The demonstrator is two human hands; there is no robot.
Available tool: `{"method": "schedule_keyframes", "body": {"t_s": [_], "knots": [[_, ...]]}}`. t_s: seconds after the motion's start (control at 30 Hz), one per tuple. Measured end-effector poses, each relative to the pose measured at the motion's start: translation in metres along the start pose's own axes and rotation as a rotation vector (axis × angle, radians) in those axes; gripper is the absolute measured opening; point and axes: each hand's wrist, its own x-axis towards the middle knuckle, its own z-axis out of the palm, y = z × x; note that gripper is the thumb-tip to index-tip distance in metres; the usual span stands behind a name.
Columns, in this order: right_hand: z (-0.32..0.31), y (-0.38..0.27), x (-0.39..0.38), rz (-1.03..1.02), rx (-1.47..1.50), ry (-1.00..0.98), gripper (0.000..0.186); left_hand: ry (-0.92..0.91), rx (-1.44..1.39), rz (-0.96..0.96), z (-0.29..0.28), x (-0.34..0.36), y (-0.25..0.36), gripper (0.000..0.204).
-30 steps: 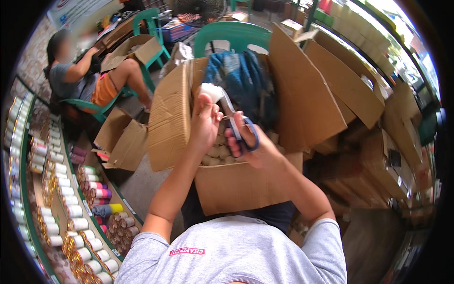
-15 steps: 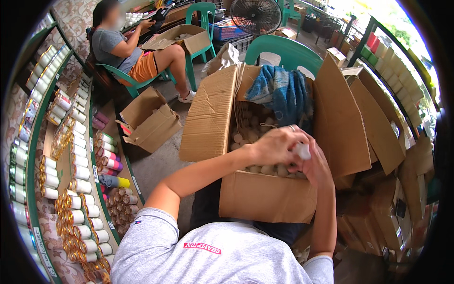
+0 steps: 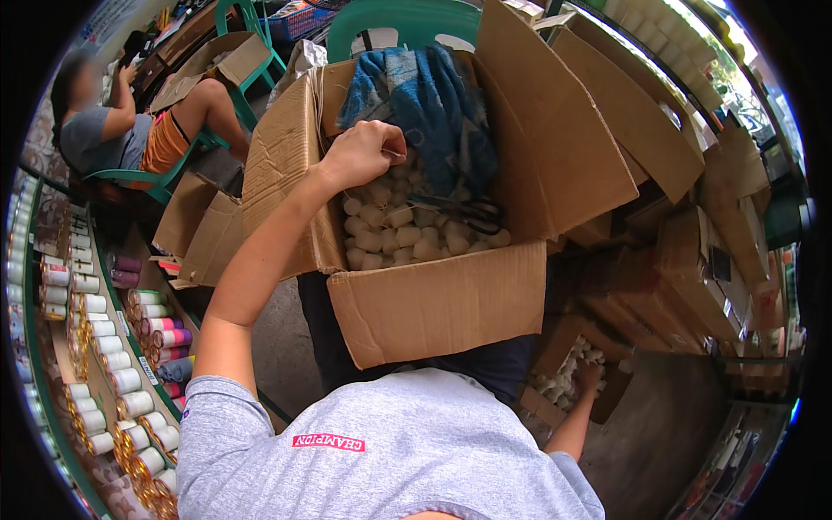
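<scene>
The right hand (image 3: pixel 590 376) has dropped to rounded white pieces (image 3: pixel 557 390), its grip unclear; the left hand (image 3: pixel 367 152) curls, hold hidden.

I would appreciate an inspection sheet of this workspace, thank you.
Surface: large box, open; its support is hidden.
Job's things: pale pieces inside, scissors lying on them; more pieces in the small box.
Clutter: blue cloth hanging into the large box.
Left hand: over the large box, curled; grip unclear.
Right hand: in the small box among pieces; grip unclear.
Cables: nothing seen.
Surroundings: seated co-worker, shelf of white cylinders, green chair.
</scene>
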Motion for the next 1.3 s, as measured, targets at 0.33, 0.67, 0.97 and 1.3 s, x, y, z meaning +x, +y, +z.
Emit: {"method": "schedule_keyframes", "body": {"t_s": [0.33, 0.67, 0.97, 1.3], "knots": [[0.014, -0.257, -0.202, -0.659, 0.093, -0.493, 0.022, -0.679, 0.762, -0.004, 0.068, 0.027, -0.013, 0.024], [0.245, -0.475, -0.178, -1.229, -0.923, -0.245, 0.029, -0.753, 0.727, 0.074, 0.148, 0.037, -0.059, 0.033], [0.275, -0.467, -0.13, -1.27, -0.738, -0.276, 0.032, -0.68, 0.214, -0.156, 0.033, 0.038, -0.001, 0.038], [0.214, -0.455, -0.23, 0.033, 1.145, -1.247, 0.036, -0.223, -1.438, -0.22, 0.002, 0.014, -0.012, 0.031]]}}
